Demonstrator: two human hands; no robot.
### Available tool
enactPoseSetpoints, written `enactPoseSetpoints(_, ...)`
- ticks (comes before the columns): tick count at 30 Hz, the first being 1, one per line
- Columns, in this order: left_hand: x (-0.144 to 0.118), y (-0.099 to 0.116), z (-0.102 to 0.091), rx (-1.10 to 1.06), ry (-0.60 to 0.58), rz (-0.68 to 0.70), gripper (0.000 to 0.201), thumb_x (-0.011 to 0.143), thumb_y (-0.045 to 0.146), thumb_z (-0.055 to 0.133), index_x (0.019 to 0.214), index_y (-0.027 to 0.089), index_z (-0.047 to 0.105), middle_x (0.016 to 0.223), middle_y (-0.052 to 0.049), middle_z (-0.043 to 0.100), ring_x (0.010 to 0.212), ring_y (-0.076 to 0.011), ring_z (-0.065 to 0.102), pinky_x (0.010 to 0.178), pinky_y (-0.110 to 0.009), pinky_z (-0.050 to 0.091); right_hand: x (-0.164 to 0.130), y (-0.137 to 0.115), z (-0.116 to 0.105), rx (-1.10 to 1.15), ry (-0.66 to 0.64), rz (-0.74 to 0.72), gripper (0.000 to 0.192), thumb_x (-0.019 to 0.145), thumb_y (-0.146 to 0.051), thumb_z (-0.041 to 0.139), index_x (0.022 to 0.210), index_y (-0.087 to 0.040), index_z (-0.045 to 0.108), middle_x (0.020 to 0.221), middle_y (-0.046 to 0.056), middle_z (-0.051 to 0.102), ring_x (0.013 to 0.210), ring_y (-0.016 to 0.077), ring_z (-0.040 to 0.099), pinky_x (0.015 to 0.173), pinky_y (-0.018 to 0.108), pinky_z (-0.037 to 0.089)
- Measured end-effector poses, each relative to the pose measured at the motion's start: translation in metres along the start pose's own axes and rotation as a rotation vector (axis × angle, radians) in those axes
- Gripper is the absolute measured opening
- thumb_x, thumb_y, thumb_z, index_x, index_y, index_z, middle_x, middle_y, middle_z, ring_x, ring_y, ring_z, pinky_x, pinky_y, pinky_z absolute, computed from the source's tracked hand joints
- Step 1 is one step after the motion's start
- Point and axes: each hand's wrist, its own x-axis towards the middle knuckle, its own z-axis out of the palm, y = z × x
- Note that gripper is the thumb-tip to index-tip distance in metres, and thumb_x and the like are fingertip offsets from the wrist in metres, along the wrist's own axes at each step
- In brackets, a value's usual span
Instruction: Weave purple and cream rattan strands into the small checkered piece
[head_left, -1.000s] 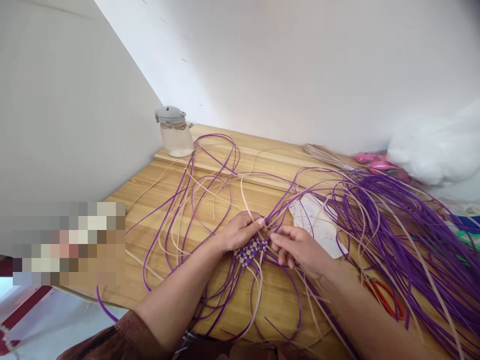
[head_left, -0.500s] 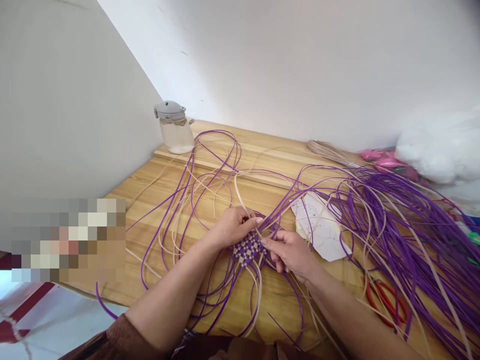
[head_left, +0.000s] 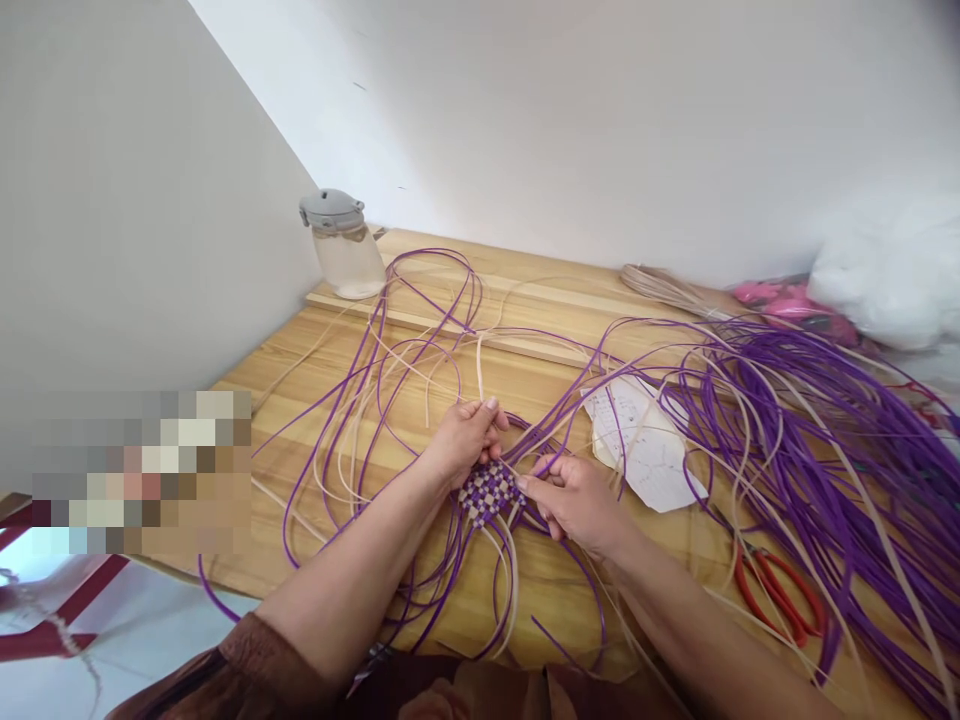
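A small checkered woven piece of purple and beige strips lies between my hands, long loose strips running out from it on all sides. My left hand is closed at its upper left edge, pinching a beige strip that rises above the fingers. At the right edge, thumb and fingers of my right hand pinch the woven piece near its corner. Part of the weave's upper edge is hidden by the left fingers.
Red-handled pliers lie to the right, beside a large heap of purple strips. A torn sheet of paper with writing is behind my right hand. A lidded jar stands at the back left. Coiled beige strips lie at the back.
My left hand has shifted up and left, away from my right hand, with the beige strip. My right hand stays at the weave's right edge. The view has tilted slightly.
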Motion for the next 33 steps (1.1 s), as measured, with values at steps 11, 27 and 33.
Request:
enactPoseSetpoints(11,-0.012,0.016,-0.010,0.500,-0.452,0.249,0.036,0.087,0.047,0.060,0.092,0.013,0.072,0.086,-0.007,0.071,0.075,-0.0162,0.062,0.069,-0.026,0.045,-0.034,-0.002,-0.033,-0.349,0.142,-0.210,0.018,0.086,-0.038,0.057,0.088,-0.020,0.060,0.075,-0.001,0.064,0.062,0.0121,0.061,0.059,0.023,0.046)
enactPoseSetpoints(27,-0.038,0.013,0.015,1.188,-0.383,0.428,0.019,0.092,0.037,0.056,0.086,0.023,0.069,0.085,-0.002,0.066,0.099,-0.0218,0.054,0.094,-0.041,0.032,-0.042,-0.005,-0.031,-0.544,-0.005,-0.190,0.022,0.091,-0.035,0.049,0.077,-0.020,0.058,0.059,-0.004,0.052,0.053,0.0110,0.050,0.053,0.023,0.034)
enactPoseSetpoints(33,-0.031,0.007,0.011,1.162,-0.435,0.406,0.025,0.086,0.043,0.064,0.072,0.023,0.068,0.072,0.002,0.065,0.096,-0.0212,0.054,0.091,-0.039,0.028,-0.038,0.003,-0.032,-0.457,-0.058,-0.301,0.023,0.093,-0.031,0.045,0.073,-0.020,0.046,0.063,-0.005,0.039,0.060,0.0105,0.037,0.055,0.023,0.028)
